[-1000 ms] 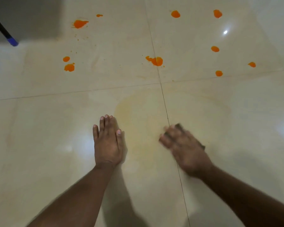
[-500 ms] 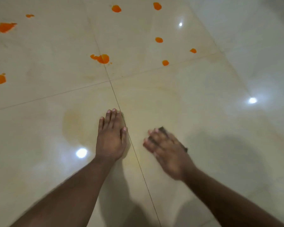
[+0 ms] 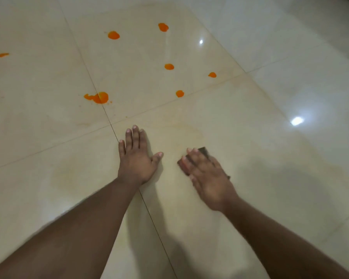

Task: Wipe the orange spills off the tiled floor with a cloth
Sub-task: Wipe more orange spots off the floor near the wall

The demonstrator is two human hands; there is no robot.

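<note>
Our left hand (image 3: 136, 160) has spread its thumb, flat on the glossy cream floor (image 3: 250, 121); our right hand (image 3: 207, 176) presses straight fingers on the dark cloth (image 3: 204, 152). Round orange spills (image 3: 98, 97) lie at twelve o'clock.

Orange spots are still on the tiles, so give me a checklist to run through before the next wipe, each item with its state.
1. Cloth under right hand, pressed flat: ok.
2. Left hand flat on the floor, bracing: ok.
3. Nearest spill on the tile seam ahead, unwiped: not ok.
4. Small spot ahead of the cloth, unwiped: not ok.
5. Faint yellowish smear near the hands: not ok.
6. Cloth cleanliness: cannot tell.
</note>
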